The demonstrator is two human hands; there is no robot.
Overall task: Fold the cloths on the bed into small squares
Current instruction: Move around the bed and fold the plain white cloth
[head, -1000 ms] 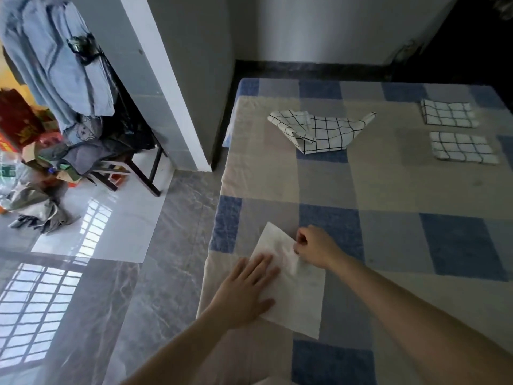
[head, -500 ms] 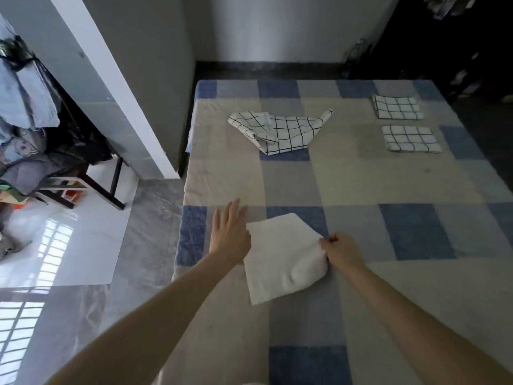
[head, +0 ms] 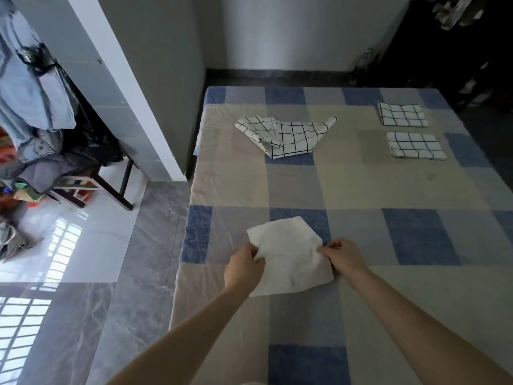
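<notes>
Both hands are on the white cloth (head: 288, 257) here. The left hand (head: 244, 266) has its fingers curled over the cloth's left edge, pinching it, and the right hand (head: 344, 257) pinches the right edge, fingertips closed on the fabric. The cloth lies flat between them, folded into a rough, slightly crooked patch, sitting near the left edge of the bed (head: 416, 287), toward the near side, partly over a blue square of the checked bedspread.

Look further up the bed: a white cloth with a black grid (head: 286, 137) lies loose and rumpled, one corner sticking up to the right, toward the far left part of the bed. Over by the far right corner, two gridded cloths are folded flat, the farther one (head: 401, 114) close to the far edge and the nearer one (head: 415, 145) just in front of it, apart from each other.

Off the bed to the left, a chair (head: 91, 182) piled with clothes (head: 41, 162) stands on the glossy floor (head: 83, 245) beside a white pillar (head: 122, 84).
</notes>
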